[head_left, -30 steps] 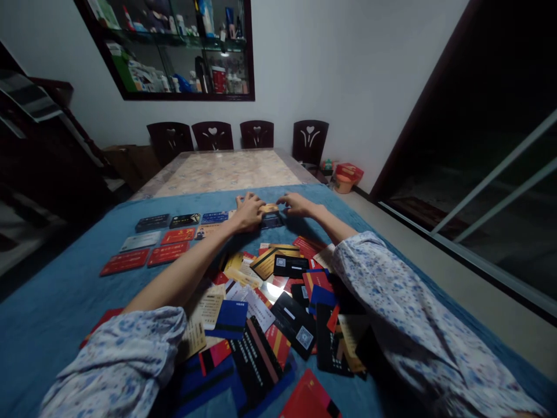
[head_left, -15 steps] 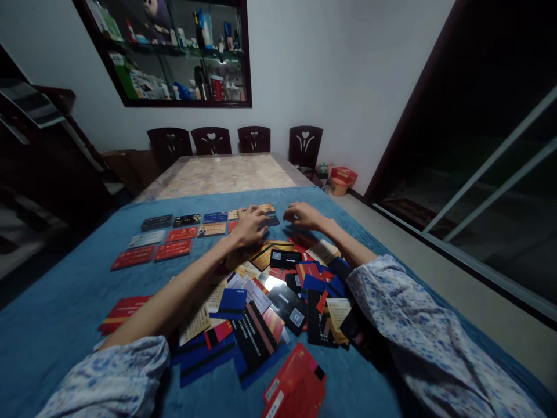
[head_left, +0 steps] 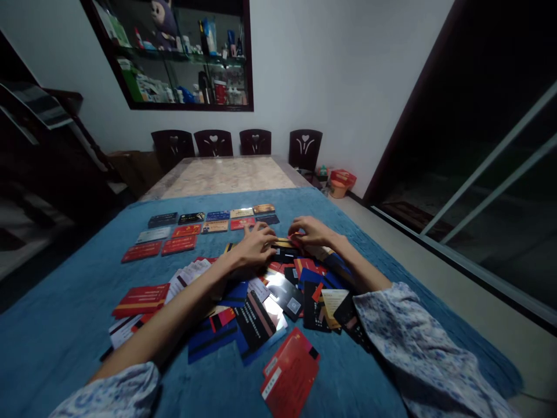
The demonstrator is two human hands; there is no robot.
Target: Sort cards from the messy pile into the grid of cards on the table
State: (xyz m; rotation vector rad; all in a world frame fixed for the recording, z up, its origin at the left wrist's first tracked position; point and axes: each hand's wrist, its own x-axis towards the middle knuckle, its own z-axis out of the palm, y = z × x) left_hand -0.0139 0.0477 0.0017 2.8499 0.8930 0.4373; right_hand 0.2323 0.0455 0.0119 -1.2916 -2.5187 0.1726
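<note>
A heap of mixed plastic cards point(head_left: 252, 318) lies overlapping before me, in black, blue, red, gold and white. My left hand point(head_left: 256, 247) is over its far side, fingers apart and bent down beside a black card point(head_left: 286, 254); it holds nothing that I can see. Close by on the right, my right hand point(head_left: 312, 231) has thumb and fingers pinched on a red card point(head_left: 296, 237), partly hidden by the fingers. Beyond the left hand, neat rows of cards lie flat, among them a dark card point(head_left: 266, 219) and a red card point(head_left: 242, 223).
A blue cloth point(head_left: 78, 278) covers the near part of the table point(head_left: 226, 171). Red cards point(head_left: 292, 371) lie at the front, and another red stack point(head_left: 141, 300) at left. Several dark chairs point(head_left: 306, 150) stand beyond. A sliding door is on the right.
Both hands have come back from the rows to the far side of the heap. My right hand now pinches a red card. The view has shifted slightly.
</note>
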